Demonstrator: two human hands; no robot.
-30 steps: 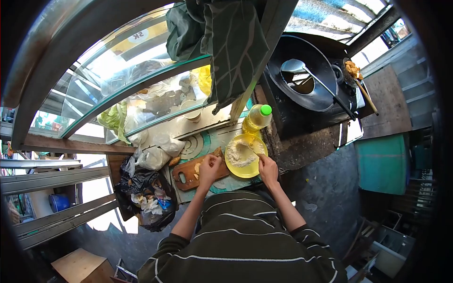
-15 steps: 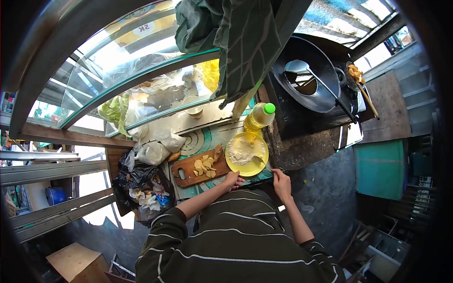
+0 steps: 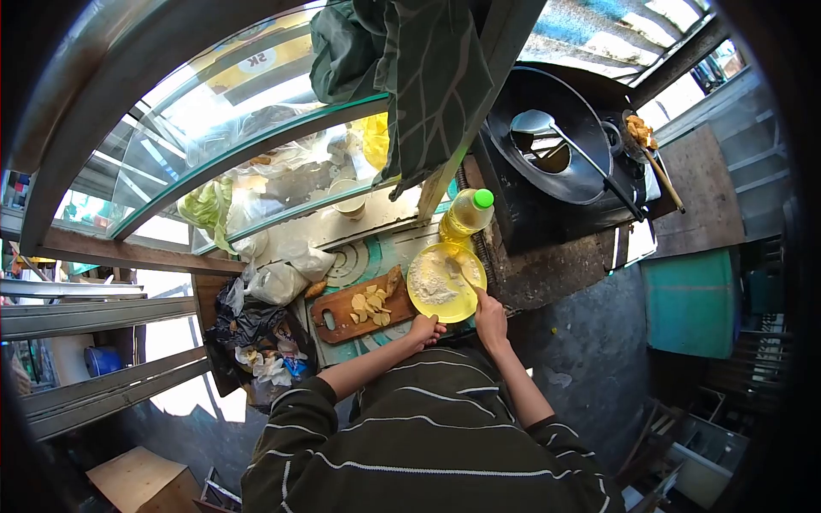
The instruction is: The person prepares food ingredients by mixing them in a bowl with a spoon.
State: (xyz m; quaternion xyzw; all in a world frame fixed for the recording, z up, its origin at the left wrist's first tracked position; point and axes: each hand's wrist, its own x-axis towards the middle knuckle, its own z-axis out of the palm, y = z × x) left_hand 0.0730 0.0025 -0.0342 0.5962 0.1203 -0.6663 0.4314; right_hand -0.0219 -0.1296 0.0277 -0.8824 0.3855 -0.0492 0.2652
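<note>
A yellow plate (image 3: 467,309) holds a heap of white flour (image 3: 432,282). My right hand (image 3: 490,319) is closed around the handle of a spoon (image 3: 466,275), whose bowl dips into the plate near the flour's right side. At the plate's near left rim, my left hand (image 3: 425,329) grips the edge with its fingers closed. Just left of the plate lies a wooden cutting board (image 3: 342,331) with several pale sliced pieces (image 3: 370,305) on it. A bottle of yellow oil with a green cap (image 3: 466,215) stands right behind the plate.
A black wok (image 3: 552,137) with a ladle (image 3: 590,158) sits on the stove at the upper right. Plastic bags (image 3: 282,282) and rubbish lie left of the board. A glass case (image 3: 282,145) and a hanging dark cloth (image 3: 436,85) rise behind the worktop.
My right hand has moved left and up toward the plate, and the spoon now reaches farther up among the flour. My left hand stays at the rim.
</note>
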